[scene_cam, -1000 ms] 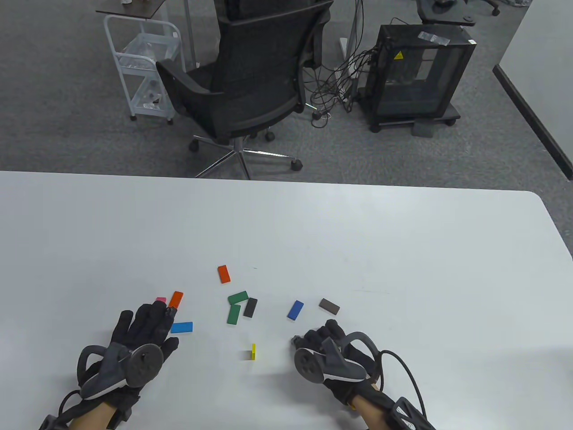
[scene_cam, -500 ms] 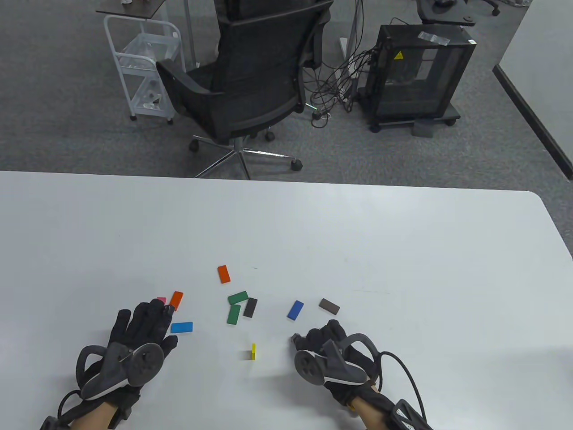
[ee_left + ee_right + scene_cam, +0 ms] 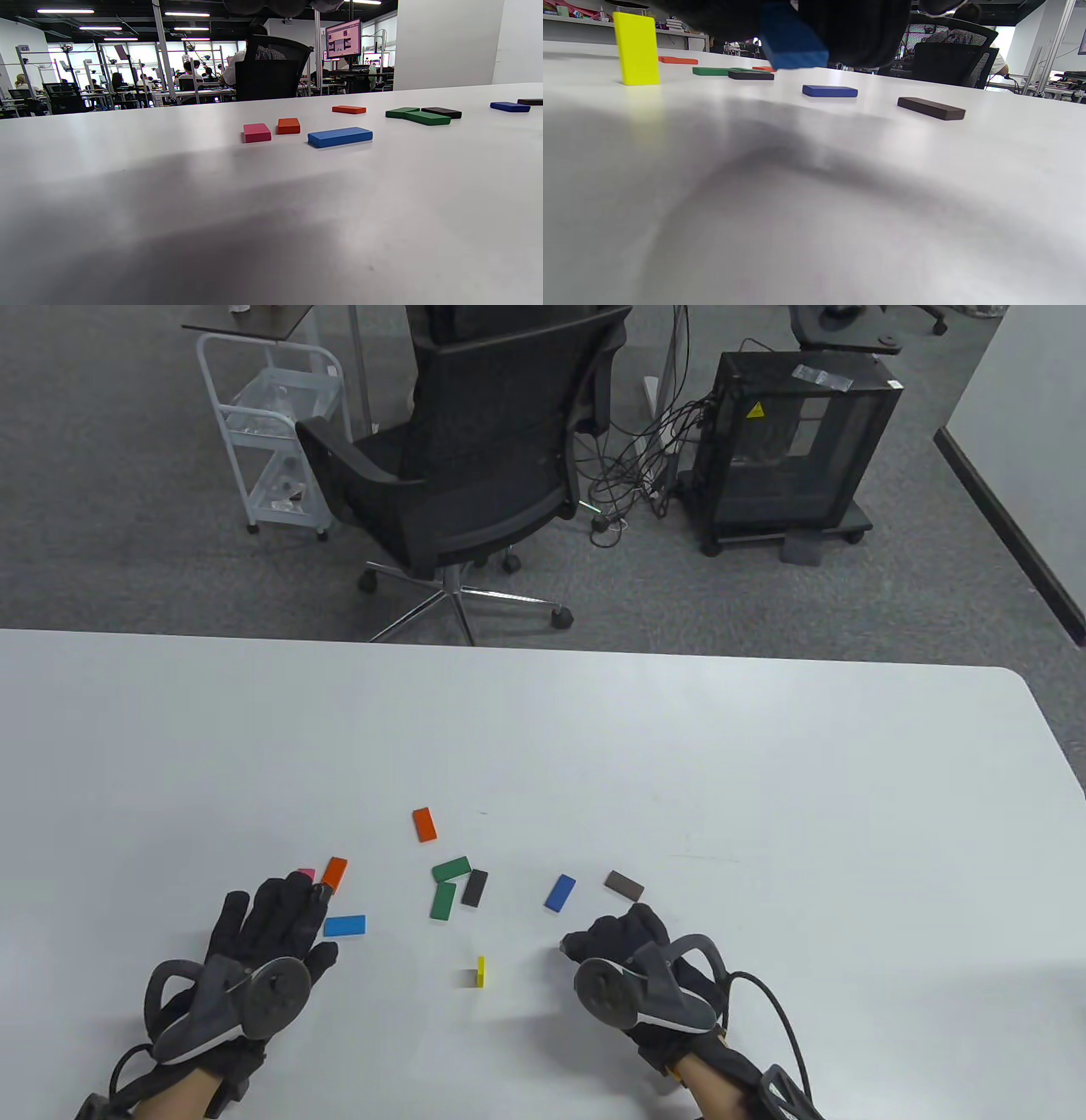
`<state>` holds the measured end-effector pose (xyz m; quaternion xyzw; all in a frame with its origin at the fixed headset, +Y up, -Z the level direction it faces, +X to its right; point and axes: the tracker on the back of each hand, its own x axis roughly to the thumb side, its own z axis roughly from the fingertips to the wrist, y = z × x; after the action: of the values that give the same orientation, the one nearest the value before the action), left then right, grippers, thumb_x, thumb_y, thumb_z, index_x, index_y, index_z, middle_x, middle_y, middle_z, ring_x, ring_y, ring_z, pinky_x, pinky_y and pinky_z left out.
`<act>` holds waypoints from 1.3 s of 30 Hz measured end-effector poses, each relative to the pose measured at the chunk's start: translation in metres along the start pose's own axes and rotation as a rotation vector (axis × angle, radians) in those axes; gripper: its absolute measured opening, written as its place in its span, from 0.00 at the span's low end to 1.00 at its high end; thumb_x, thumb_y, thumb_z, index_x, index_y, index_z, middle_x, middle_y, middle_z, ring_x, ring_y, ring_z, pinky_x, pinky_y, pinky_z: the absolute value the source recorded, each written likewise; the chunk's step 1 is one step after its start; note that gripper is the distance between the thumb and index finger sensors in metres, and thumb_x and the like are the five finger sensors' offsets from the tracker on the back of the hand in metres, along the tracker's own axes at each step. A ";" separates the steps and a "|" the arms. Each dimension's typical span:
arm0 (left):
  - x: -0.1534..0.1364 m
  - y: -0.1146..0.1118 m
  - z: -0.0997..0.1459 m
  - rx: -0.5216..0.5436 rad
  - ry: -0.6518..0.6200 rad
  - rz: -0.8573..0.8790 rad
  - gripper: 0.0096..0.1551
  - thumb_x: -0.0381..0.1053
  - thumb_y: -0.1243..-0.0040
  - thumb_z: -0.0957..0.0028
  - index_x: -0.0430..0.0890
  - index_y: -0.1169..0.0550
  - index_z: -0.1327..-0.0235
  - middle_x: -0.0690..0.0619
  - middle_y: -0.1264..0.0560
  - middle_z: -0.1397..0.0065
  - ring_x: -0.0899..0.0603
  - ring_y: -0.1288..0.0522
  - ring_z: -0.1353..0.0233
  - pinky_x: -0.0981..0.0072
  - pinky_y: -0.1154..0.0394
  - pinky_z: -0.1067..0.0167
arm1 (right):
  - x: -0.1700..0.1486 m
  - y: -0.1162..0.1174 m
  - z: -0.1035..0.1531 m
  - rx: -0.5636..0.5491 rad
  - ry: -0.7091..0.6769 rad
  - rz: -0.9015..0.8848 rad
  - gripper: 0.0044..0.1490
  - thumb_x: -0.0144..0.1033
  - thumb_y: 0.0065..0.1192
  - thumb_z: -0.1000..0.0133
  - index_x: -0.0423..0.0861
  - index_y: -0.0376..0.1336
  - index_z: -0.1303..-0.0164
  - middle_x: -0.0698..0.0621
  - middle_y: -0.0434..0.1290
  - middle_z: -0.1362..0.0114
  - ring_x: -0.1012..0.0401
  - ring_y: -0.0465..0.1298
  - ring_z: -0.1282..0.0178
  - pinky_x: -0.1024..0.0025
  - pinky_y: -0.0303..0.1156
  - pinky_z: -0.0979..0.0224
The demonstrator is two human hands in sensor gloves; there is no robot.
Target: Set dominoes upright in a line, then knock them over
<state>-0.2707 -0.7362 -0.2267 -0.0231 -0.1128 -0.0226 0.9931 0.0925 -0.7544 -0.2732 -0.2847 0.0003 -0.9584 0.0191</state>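
Observation:
One yellow domino stands upright near the table's front; the right wrist view shows it too. Lying flat are two orange dominoes, a pink one, a light blue one, two green ones, a black one, a blue one and a brown one. My left hand lies flat with straight fingers beside the pink and orange dominoes. My right hand is curled right of the yellow domino and holds a dark blue domino above the table.
The white table ends at a far edge, with a rounded corner at the right. Beyond it stand a black office chair, a white wire cart and a black cabinet with cables.
My right hand has shifted a little to the right and farther from me, away from the yellow domino. The left hand and the dominoes on the table have stayed still.

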 end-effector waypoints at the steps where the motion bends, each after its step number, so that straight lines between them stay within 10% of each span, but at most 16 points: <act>1: 0.000 0.000 0.000 -0.001 -0.001 0.000 0.40 0.64 0.74 0.27 0.47 0.46 0.05 0.44 0.49 0.04 0.35 0.50 0.09 0.40 0.59 0.15 | 0.000 -0.001 0.000 0.003 -0.001 0.000 0.29 0.49 0.60 0.43 0.55 0.61 0.31 0.46 0.71 0.32 0.53 0.73 0.34 0.43 0.56 0.18; 39: 0.006 0.001 0.005 0.033 -0.062 0.021 0.41 0.64 0.74 0.28 0.47 0.47 0.05 0.44 0.49 0.04 0.35 0.50 0.09 0.41 0.59 0.15 | 0.034 -0.027 -0.033 -0.072 -0.101 -0.127 0.30 0.45 0.61 0.41 0.53 0.61 0.28 0.47 0.71 0.28 0.52 0.74 0.30 0.45 0.56 0.17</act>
<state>-0.2658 -0.7349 -0.2210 -0.0085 -0.1438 -0.0097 0.9895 0.0451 -0.7292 -0.2815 -0.3325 0.0154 -0.9415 -0.0520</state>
